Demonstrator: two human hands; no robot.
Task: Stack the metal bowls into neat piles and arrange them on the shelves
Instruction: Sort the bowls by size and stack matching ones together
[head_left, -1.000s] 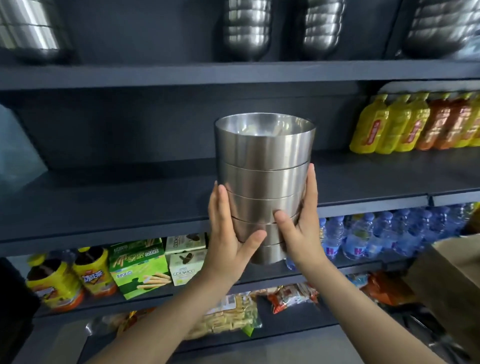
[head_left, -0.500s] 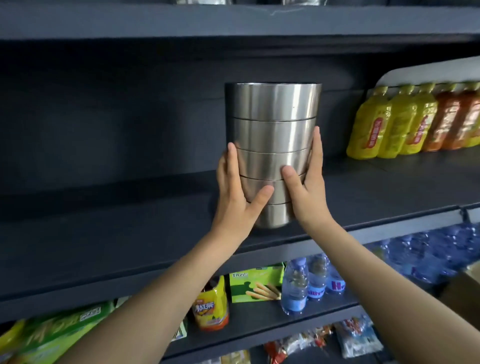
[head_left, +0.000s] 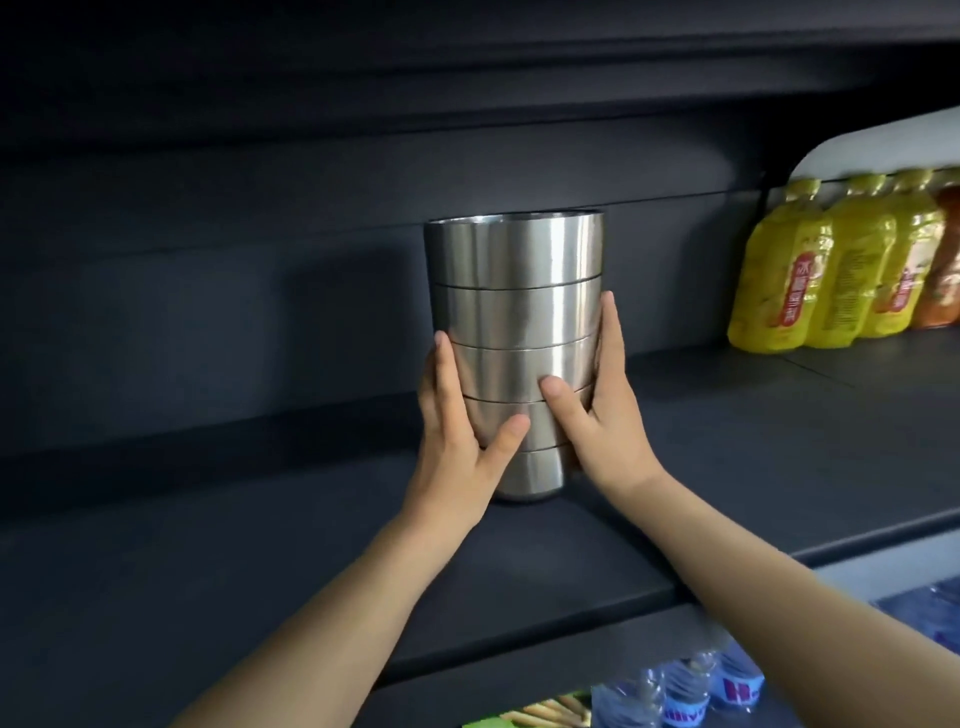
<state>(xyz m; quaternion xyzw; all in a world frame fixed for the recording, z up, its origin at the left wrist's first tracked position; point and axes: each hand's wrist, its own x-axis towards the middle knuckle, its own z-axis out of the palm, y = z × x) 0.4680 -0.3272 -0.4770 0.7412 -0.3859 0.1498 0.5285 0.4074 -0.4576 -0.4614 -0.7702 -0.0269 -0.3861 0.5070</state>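
Observation:
A stack of several nested shiny metal bowls (head_left: 514, 291) stands upright on the dark shelf (head_left: 260, 545), near its middle, with its base resting on or just touching the board. My left hand (head_left: 457, 441) grips the lower left side of the stack, thumb across the front. On the lower right side my right hand (head_left: 597, 415) holds it, fingers reaching up along the wall.
Yellow and orange drink bottles (head_left: 810, 265) stand in a row at the right end of the same shelf. Water bottles (head_left: 685, 691) and a green snack box (head_left: 530, 717) sit on the shelf below. The shelf above hangs close over the stack.
Both hands carried the stack forward and deeper over the shelf, then lowered it until its base met the board. The view moved closer and higher.

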